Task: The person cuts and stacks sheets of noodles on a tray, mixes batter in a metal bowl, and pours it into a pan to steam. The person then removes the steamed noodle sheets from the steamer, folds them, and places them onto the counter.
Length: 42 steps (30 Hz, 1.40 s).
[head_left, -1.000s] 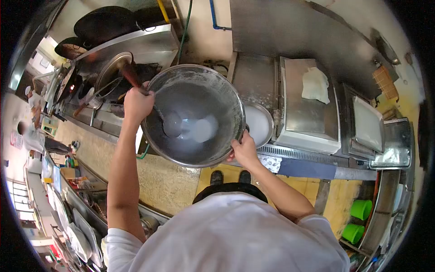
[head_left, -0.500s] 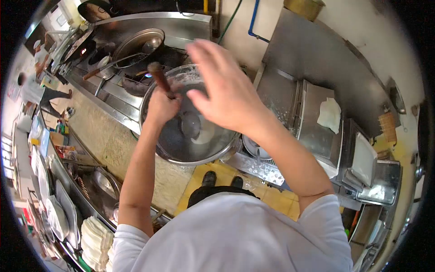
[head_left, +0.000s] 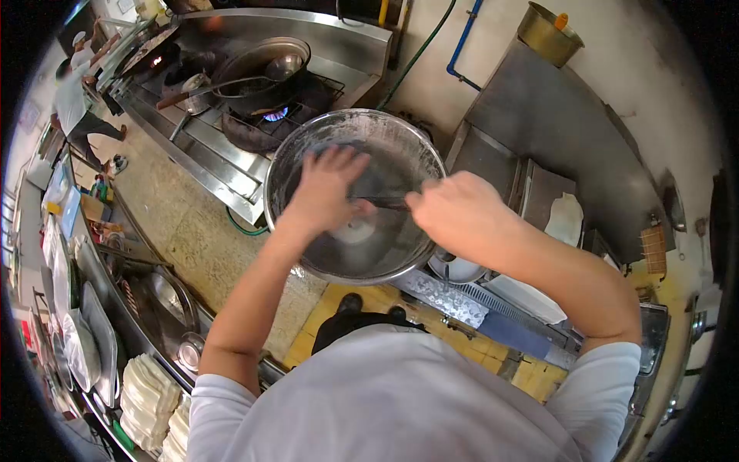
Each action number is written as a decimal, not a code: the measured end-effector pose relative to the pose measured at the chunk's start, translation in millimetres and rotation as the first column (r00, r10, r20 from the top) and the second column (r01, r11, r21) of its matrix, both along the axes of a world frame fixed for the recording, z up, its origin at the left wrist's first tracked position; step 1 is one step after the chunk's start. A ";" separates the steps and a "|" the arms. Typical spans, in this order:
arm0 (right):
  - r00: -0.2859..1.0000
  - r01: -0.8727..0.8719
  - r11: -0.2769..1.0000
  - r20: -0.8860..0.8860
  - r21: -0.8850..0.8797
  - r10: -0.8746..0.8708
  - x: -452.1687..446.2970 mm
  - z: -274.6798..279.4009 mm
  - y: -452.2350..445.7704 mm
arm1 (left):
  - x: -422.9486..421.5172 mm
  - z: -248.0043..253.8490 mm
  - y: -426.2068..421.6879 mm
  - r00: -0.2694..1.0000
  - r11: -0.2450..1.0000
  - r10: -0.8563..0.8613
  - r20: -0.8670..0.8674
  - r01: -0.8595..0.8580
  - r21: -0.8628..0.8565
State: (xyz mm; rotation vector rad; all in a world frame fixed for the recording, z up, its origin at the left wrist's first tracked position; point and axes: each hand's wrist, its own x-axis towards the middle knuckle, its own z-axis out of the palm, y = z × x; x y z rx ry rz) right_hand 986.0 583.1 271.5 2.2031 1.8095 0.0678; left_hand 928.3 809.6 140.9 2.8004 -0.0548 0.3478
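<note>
A large round steel basin (head_left: 356,275) stands in front of me, its inner wall smeared with pale residue. Over its left side is my left hand (head_left: 327,192), slightly blurred, with the fingers spread and nothing held in them. My right hand (head_left: 454,208), at the basin's right rim, is closed on a ladle. Part of the ladle's dark shaft (head_left: 389,202) runs leftward from that hand across the basin, while its wooden grip is hidden by the fingers. A whitish patch shows low in the basin below the shaft; I cannot tell what it is.
Beyond the basin, a blue burner flame (head_left: 275,115) burns beside a wok (head_left: 254,65) with another ladle (head_left: 285,68) in it. A steel counter holding a white cloth (head_left: 566,219) stands right. Stacked white cloths (head_left: 146,396) lie lower left. Two people (head_left: 77,100) are far left.
The ladle has passed from my left hand to my right, its handle now lying sideways. My left hand has opened over the basin, and my right hand has moved right and closed.
</note>
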 end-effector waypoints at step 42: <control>0.491 0.871 0.322 -0.669 0.372 -0.558 44.0 -139.5 -54.6 | -8.1 -36.1 111.4 0.897 0.820 0.443 -0.010 -0.409 -0.400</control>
